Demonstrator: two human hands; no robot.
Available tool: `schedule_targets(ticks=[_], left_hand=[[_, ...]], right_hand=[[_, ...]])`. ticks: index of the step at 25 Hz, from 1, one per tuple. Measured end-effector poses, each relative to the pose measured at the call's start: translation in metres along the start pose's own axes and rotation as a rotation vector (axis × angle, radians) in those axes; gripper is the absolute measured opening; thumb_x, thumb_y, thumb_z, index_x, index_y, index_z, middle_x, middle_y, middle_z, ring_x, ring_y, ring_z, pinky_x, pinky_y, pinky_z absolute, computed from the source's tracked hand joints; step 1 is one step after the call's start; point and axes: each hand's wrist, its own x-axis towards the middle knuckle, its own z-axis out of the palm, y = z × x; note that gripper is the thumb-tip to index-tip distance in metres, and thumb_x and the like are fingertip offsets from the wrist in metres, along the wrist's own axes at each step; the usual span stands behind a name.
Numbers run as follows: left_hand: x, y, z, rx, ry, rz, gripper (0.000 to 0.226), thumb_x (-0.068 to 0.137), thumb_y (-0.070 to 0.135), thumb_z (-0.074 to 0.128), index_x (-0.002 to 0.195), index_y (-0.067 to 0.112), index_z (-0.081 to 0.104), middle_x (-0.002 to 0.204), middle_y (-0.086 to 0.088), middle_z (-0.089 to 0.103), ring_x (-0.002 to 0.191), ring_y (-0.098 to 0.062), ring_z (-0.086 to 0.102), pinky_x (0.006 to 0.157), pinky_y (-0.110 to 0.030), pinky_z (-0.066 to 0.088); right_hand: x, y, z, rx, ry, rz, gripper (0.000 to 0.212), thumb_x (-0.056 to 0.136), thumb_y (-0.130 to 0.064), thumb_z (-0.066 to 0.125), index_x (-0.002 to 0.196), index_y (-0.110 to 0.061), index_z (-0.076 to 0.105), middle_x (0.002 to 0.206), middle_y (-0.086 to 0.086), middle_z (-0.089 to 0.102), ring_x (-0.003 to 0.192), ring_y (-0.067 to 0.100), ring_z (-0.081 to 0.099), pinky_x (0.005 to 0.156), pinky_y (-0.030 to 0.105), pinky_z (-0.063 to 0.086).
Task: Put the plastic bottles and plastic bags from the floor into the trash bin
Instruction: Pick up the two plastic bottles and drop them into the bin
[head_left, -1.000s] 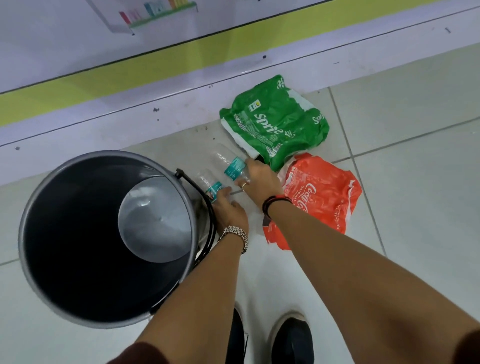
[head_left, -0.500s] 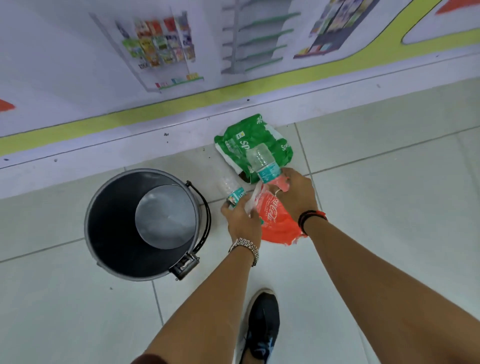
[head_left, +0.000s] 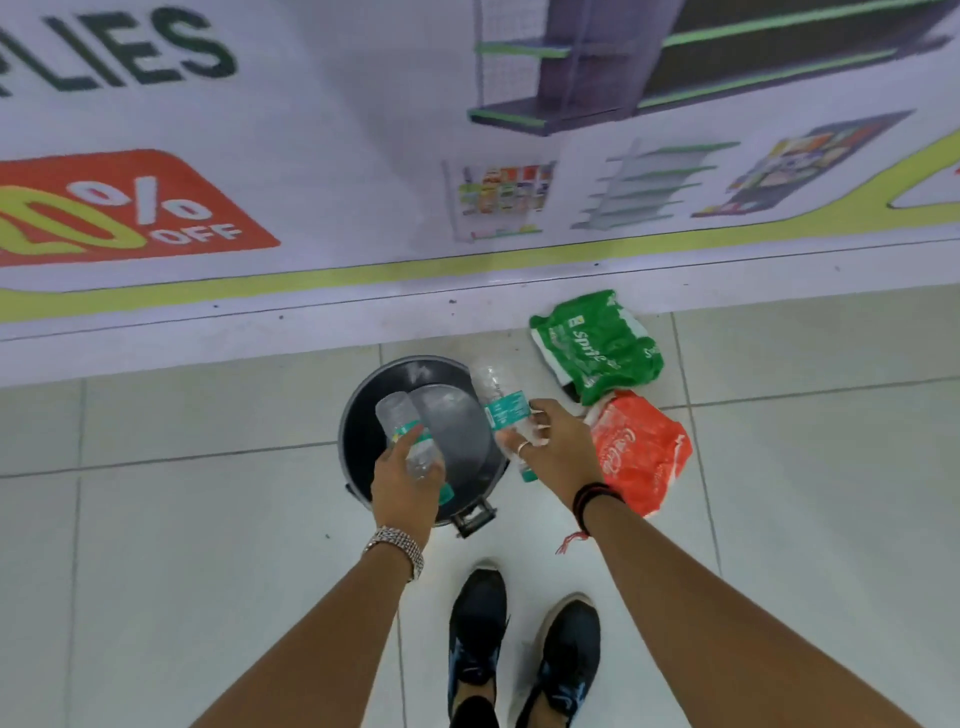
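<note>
The left hand (head_left: 402, 483) grasped one clear water bottle (head_left: 408, 436) directly over the open trash bin (head_left: 358, 441), while the right hand (head_left: 553, 449) clenched another bottle (head_left: 498, 400) above the bin's right rim. Releasing well would probably mean shifting the right bottle inward first. The green Sprite bag (head_left: 597, 345) and red Coca-Cola bag (head_left: 641, 449) lay on the floor (head_left: 208, 545) beside the bin.

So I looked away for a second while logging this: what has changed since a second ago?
Both hands lifted their bottles off the floor. The left hand now holds its bottle over the trash bin; the right hand holds its bottle above the bin's right rim. The red bag, raised briefly, is back on the floor. The green bag and the bin stayed put.
</note>
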Motion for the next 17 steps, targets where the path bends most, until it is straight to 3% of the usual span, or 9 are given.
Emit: schedule_targets(ticks=[2, 5, 9, 14, 17], left_hand=[[0.012, -0.014, -0.013, -0.034, -0.017, -0.054, 0.052, 0.084, 0.010, 0.064, 0.132, 0.024, 0.047, 0.122, -0.007, 0.057, 0.092, -0.019, 0.059, 0.063, -0.018, 0.050], [0.034, -0.033, -0.014, -0.028, -0.052, -0.048, 0.057, 0.083, 0.013, 0.067, 0.134, 0.023, 0.044, 0.121, -0.011, 0.060, 0.092, -0.016, 0.058, 0.074, -0.024, 0.052], [0.072, -0.051, -0.006, 0.212, -0.047, 0.031, 0.054, 0.087, 0.018, 0.061, 0.136, 0.026, 0.040, 0.124, -0.010, 0.052, 0.100, -0.022, 0.057, 0.082, -0.030, 0.052], [0.096, -0.069, 0.007, 0.370, -0.011, 0.014, 0.049, 0.087, 0.015, 0.057, 0.134, 0.015, 0.043, 0.139, -0.017, 0.043, 0.118, -0.033, 0.053, 0.097, -0.041, 0.047], [0.093, -0.070, 0.016, 0.402, -0.027, 0.002, 0.045, 0.085, 0.009, 0.057, 0.129, 0.008, 0.047, 0.129, -0.020, 0.052, 0.111, -0.034, 0.055, 0.092, -0.040, 0.049]], right_hand=[[0.011, -0.008, 0.037, -0.043, -0.059, -0.008, 0.054, 0.079, -0.025, 0.074, 0.125, -0.012, 0.049, 0.114, 0.012, 0.067, 0.088, 0.021, 0.064, 0.077, 0.036, 0.059], [0.033, -0.004, 0.085, -0.290, -0.109, -0.086, 0.062, 0.084, -0.022, 0.067, 0.136, -0.017, 0.033, 0.117, 0.015, 0.062, 0.097, 0.030, 0.064, 0.081, 0.043, 0.058], [0.069, 0.009, 0.128, -0.607, -0.126, -0.157, 0.063, 0.091, -0.015, 0.057, 0.143, -0.023, 0.024, 0.121, 0.022, 0.053, 0.098, 0.037, 0.062, 0.083, 0.046, 0.054], [0.091, 0.014, 0.136, -0.685, -0.112, -0.105, 0.047, 0.090, -0.004, 0.053, 0.133, -0.003, 0.034, 0.124, 0.025, 0.054, 0.107, 0.041, 0.060, 0.088, 0.046, 0.052], [0.087, 0.011, 0.126, -0.669, -0.120, -0.143, 0.040, 0.089, 0.002, 0.048, 0.128, 0.000, 0.039, 0.122, 0.024, 0.057, 0.110, 0.039, 0.058, 0.092, 0.044, 0.051]])
